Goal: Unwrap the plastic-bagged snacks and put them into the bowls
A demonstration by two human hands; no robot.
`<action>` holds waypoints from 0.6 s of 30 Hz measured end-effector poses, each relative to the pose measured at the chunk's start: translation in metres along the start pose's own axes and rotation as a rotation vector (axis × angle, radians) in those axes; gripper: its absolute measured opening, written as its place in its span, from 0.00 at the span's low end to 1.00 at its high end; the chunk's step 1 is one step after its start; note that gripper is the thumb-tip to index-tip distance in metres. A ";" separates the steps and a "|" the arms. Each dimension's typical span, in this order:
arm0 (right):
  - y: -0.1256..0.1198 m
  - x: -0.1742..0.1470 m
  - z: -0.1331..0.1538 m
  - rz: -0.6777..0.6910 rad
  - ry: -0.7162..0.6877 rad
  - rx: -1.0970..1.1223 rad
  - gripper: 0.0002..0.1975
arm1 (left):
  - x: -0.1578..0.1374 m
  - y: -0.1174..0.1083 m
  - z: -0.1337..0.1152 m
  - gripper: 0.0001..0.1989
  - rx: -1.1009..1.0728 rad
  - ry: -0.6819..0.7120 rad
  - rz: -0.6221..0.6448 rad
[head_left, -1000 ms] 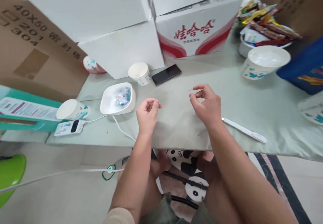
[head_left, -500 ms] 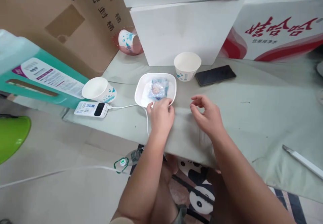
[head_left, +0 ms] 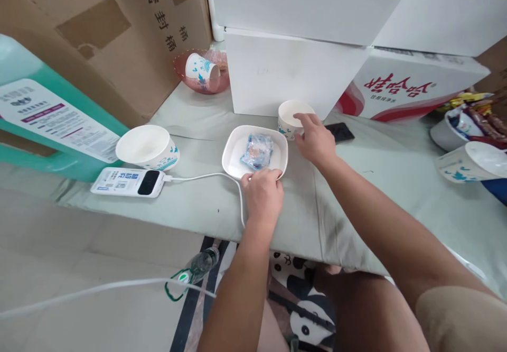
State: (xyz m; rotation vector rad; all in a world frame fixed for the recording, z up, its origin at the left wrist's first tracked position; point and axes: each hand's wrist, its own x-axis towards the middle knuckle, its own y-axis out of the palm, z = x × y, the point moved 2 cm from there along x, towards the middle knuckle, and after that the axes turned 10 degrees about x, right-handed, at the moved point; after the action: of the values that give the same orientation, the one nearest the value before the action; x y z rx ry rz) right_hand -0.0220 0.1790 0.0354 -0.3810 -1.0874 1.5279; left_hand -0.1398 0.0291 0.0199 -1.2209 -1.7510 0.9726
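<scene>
A shallow white plastic dish (head_left: 228,159) sits on the cloth-covered table, holding a small clear-and-blue wrapped packet (head_left: 258,151). My left hand (head_left: 263,196) is closed on the dish's near rim, fingers curled over the edge. To the dish's right, my right hand (head_left: 316,139) has hold of the right side of a white paper bowl (head_left: 285,124) with blue print. Its forefinger reaches over the rim, with the thumb low on the outside. Partly hidden behind that hand lies a dark phone (head_left: 340,132).
Left on the table are another paper bowl (head_left: 148,148), a white power bank (head_left: 127,182) with a cable, and a green-liquid jug (head_left: 51,114). A pink bowl (head_left: 186,80) holds a paper cup (head_left: 200,69). White boxes (head_left: 285,72) stand behind; a snack tub (head_left: 447,130) and a paper bowl (head_left: 459,164) are at right.
My right hand has moved forward and left from over the bare tabletop to the paper bowl's rim. My left hand stays on the dish. The view has shifted, bringing the snack tub in.
</scene>
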 end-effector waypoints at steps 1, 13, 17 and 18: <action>0.000 0.009 0.000 0.038 0.012 -0.065 0.18 | -0.001 0.000 -0.001 0.13 0.002 0.008 0.005; -0.112 -0.152 -0.054 -0.527 0.328 0.135 0.13 | -0.004 0.013 -0.019 0.13 -0.056 0.114 -0.003; -0.107 -0.186 -0.085 -0.514 0.416 0.212 0.15 | -0.011 0.021 -0.047 0.12 -0.035 0.173 0.023; -0.105 -0.189 -0.092 -0.495 0.403 0.222 0.15 | -0.014 0.024 -0.057 0.12 -0.023 0.196 0.034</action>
State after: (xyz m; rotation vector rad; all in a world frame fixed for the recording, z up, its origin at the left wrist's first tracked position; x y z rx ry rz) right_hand 0.1632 0.0368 0.0107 -0.2284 -0.6250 1.0561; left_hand -0.0761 0.0304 0.0194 -1.3184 -1.5958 0.8244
